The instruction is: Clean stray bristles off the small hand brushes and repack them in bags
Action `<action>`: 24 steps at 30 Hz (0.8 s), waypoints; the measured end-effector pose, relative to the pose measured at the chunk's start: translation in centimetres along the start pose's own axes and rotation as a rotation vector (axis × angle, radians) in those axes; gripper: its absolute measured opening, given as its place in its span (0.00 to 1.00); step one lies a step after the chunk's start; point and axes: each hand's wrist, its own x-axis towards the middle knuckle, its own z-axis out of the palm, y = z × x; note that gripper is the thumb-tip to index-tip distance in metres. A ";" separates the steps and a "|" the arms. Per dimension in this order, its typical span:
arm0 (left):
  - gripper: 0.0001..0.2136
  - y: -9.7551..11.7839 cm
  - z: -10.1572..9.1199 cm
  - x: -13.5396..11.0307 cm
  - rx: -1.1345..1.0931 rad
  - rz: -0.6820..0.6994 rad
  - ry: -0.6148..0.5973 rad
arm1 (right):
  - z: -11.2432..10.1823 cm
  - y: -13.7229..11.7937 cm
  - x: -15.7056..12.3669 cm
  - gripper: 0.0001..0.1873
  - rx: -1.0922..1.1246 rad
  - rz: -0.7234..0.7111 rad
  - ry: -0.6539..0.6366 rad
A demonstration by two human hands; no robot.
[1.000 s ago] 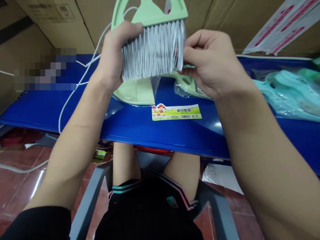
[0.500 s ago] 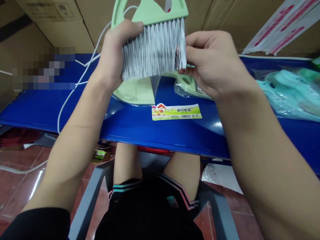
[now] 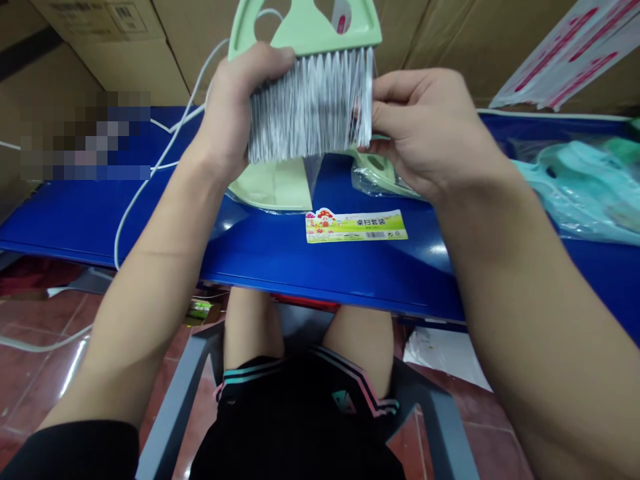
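I hold a small brush point(image 3: 311, 100) with a pale green handle and white bristles upright above the blue table point(image 3: 150, 220). My left hand point(image 3: 235, 110) is closed round the left side of the bristles. My right hand point(image 3: 425, 133) pinches the right edge of the bristles, fingers curled. Under the brush, a green dustpan point(image 3: 275, 190) in clear plastic lies on the table. A yellow-green printed label card point(image 3: 356, 227) lies flat near the table's front edge.
Cardboard boxes point(image 3: 150, 47) stand behind the table. A white cable point(image 3: 145, 180) runs down the left side. Bagged teal items point(image 3: 580, 187) lie at the right, another bagged green piece point(image 3: 380, 173) below my right hand. A grey chair point(image 3: 175, 400) and red tiled floor are below.
The brush and both hands have shifted slightly right and down in view. Both hands keep hold of the bristles.
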 end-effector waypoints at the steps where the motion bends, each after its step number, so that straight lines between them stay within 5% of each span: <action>1: 0.09 0.0 0.0 0.0 0.005 0.005 0.010 | 0.0 0.0 0.0 0.15 -0.002 -0.004 -0.003; 7: 0.16 0.4 0.6 0.1 -0.024 -0.078 0.053 | -0.6 0.5 0.4 0.26 0.006 -0.008 0.002; 24: 0.09 -0.4 0.0 0.2 -0.011 -0.022 0.024 | -0.3 0.5 0.4 0.17 -0.026 -0.007 -0.007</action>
